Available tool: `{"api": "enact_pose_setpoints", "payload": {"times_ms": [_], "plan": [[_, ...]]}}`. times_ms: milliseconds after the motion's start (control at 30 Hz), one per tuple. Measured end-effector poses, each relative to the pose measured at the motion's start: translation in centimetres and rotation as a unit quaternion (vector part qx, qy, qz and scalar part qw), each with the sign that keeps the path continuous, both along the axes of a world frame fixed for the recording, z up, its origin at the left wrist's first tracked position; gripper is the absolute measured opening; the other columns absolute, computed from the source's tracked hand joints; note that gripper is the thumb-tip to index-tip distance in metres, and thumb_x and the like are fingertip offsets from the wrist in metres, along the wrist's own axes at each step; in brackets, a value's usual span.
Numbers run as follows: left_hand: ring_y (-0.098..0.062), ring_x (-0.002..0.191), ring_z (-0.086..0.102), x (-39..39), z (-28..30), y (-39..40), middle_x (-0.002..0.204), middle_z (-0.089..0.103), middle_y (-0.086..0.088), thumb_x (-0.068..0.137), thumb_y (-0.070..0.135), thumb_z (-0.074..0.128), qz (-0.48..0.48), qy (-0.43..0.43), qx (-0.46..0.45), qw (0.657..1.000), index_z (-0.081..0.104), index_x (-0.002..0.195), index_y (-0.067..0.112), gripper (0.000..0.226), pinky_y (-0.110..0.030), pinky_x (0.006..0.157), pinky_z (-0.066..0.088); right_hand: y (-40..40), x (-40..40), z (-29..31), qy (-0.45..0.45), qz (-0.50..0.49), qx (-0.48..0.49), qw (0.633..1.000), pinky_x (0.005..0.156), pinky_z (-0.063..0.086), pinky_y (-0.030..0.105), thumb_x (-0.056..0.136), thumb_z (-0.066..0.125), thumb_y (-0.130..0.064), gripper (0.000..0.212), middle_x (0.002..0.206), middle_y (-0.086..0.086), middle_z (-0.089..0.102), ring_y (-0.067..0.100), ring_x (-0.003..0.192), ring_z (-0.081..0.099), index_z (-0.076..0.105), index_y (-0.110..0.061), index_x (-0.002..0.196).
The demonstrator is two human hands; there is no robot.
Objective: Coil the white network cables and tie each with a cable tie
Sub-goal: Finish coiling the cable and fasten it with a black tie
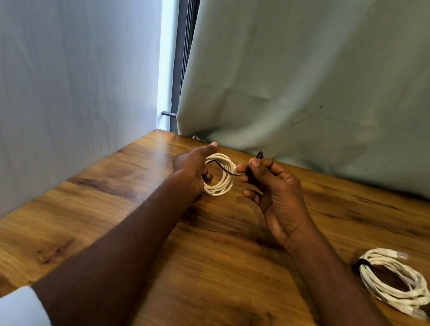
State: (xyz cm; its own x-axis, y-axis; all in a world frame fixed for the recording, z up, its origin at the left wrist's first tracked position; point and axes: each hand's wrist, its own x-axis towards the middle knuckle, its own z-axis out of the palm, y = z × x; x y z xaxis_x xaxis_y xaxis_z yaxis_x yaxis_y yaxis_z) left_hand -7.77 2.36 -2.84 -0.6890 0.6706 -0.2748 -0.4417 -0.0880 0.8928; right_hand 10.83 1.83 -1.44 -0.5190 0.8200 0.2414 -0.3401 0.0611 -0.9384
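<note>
White cable, wound into 1 small coil (220,175), sits at the far middle of the wooden surface (129,233) and serves as the landmark for everything else. The left hand (191,170) grips the coil's near-left side, fingers curled into its centre and thumb stretched out above its top edge. Just to the right of the coil, the right hand (271,186) pinches a thin black cable tie (234,170) between thumb and fingers; the tie runs across the coil's upper loops, and its free end pokes up above the right thumb.

Judging by this, the step in hand is tying this coil: the tie looks passed across or through the bundle but not yet closed. The next move calls for bringing the tie's 2 ends together around the strands and cinching them while the left hand keeps the loops from springing apart.

Well to the right of the coil and nearer the person lies a second coil (395,282), already bound with a black tie (362,263), so 1 cable appears done.

No brand, label or writing can be read anywhere.
</note>
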Motion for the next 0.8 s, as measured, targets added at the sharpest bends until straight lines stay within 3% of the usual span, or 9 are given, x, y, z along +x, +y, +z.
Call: {"api": "enact_pose_setpoints", "payload": {"times_ms": [300, 433, 500, 800], "plan": [[-0.019, 0.07, 0.048, 0.1, 0.1, -0.1, 0.094, 0.063, -0.009, 0.077, 0.038, 0.093, 0.004, -0.001, -0.008, 1.0, 0.073, 0.111, 0.014, 0.046, -0.028, 0.054, 0.046, 0.3, 0.1, 0.0, 0.015, -0.024, -0.079, 0.997, 0.064, 0.053, 0.024, 0.098, 0.064, -0.032, 0.019, 0.094, 0.005, 0.078, 0.01, 0.076, 0.068, 0.074, -0.016, 0.1], [-0.022, 0.078, 0.047, 0.6, 0.3, -0.4, 0.094, 0.064, -0.007, 0.082, 0.033, 0.09, 0.0, 0.013, 0.001, 1.0, 0.072, 0.104, 0.016, 0.033, -0.029, 0.052, 0.044, 0.6, 0.2, -0.1, 0.03, -0.016, -0.118, 0.992, 0.06, 0.053, 0.022, 0.1, 0.063, -0.035, 0.022, 0.095, 0.003, 0.079, 0.01, 0.075, 0.069, 0.073, -0.016, 0.104], [-0.02, 0.073, 0.047, 0.9, 0.5, -0.6, 0.095, 0.067, -0.006, 0.084, 0.032, 0.089, -0.005, 0.022, 0.015, 1.0, 0.073, 0.1, 0.017, 0.027, -0.029, 0.052, 0.044, 0.6, 0.3, 0.0, 0.017, -0.022, -0.122, 0.992, 0.058, 0.052, 0.021, 0.1, 0.063, -0.036, 0.021, 0.095, 0.001, 0.079, 0.008, 0.073, 0.068, 0.074, -0.018, 0.103], [-0.006, 0.055, 0.055, 2.2, 0.1, -0.4, 0.087, 0.074, 0.0, 0.095, 0.033, 0.077, -0.024, 0.222, 0.066, 0.973, 0.08, 0.095, 0.013, 0.02, -0.026, 0.051, 0.047, 0.8, 0.2, 0.0, -0.016, -0.085, -0.093, 0.992, 0.054, 0.043, 0.024, 0.1, 0.064, -0.025, 0.016, 0.081, 0.003, 0.076, 0.008, 0.058, 0.061, 0.075, -0.017, 0.108]]}}
